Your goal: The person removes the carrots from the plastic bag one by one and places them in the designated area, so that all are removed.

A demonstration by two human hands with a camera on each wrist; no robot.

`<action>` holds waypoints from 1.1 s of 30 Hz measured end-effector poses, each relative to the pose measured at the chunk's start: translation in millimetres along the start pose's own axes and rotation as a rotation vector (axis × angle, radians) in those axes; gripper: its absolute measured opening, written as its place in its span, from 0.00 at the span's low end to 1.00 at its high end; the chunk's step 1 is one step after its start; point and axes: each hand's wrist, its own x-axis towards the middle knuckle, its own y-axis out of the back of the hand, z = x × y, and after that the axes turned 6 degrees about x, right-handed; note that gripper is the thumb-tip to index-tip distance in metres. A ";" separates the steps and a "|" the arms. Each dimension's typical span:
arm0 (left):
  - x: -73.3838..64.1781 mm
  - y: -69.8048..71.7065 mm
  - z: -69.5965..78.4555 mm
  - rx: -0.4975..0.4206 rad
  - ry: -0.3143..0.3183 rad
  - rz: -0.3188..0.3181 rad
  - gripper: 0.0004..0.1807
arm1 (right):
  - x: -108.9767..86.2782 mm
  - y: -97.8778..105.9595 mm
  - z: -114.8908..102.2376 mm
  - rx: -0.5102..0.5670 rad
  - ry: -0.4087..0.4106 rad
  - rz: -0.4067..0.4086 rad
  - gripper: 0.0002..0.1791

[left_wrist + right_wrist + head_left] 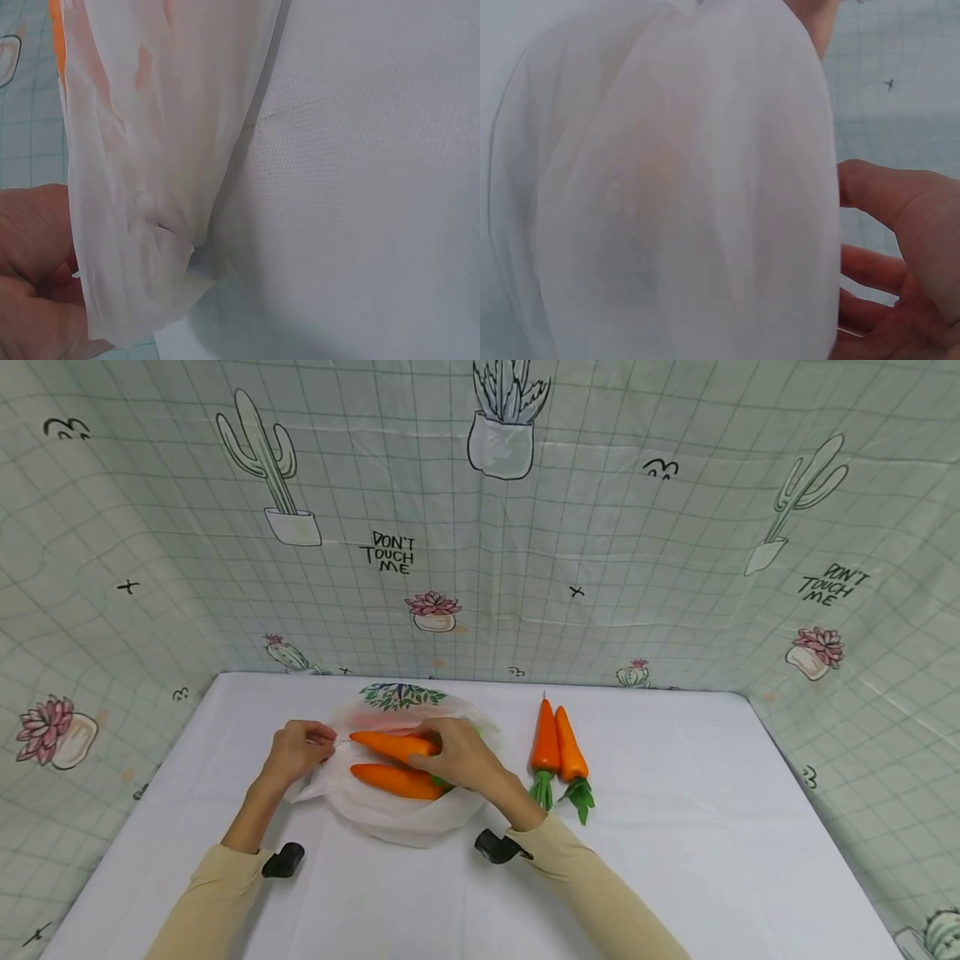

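A thin, whitish, see-through bag (420,831) with a leafy tree print lies spread on the table. At its left edge my left hand (296,752) pinches the bag, whose crumpled corner (165,285) hangs from the fingers in the left wrist view. My right hand (461,756) curls over the thick end of an orange carrot (386,744) and grips it, tip pointing left. Just in front, a second carrot (397,781) lies parallel within the bag's outline, its green top partly under the right hand. In the right wrist view the bag (690,187) hides the carrots.
Right of the bag, two more carrots (545,743) with green tops lie side by side, tips toward the back. The white-covered table (675,860) meets a hanging cloth (337,602) with cactus prints at the back and sides. Black wrist cameras (283,860) sit below both hands.
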 end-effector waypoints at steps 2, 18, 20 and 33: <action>-1.6 0.5 0.9 0.008 -0.011 0.002 0.10 | -2.0 2.3 1.6 0.014 -0.004 0.012 0.16; -16.2 2.5 17.3 0.089 -0.034 0.027 0.16 | -24.6 23.0 15.8 0.134 -0.124 0.132 0.19; -20.3 2.3 20.2 0.082 -0.039 0.044 0.17 | -27.2 24.3 17.4 0.145 -0.140 0.148 0.20; -51.4 -3.4 33.2 0.021 -0.187 0.140 0.13 | -44.6 38.1 27.2 0.239 -0.192 0.296 0.16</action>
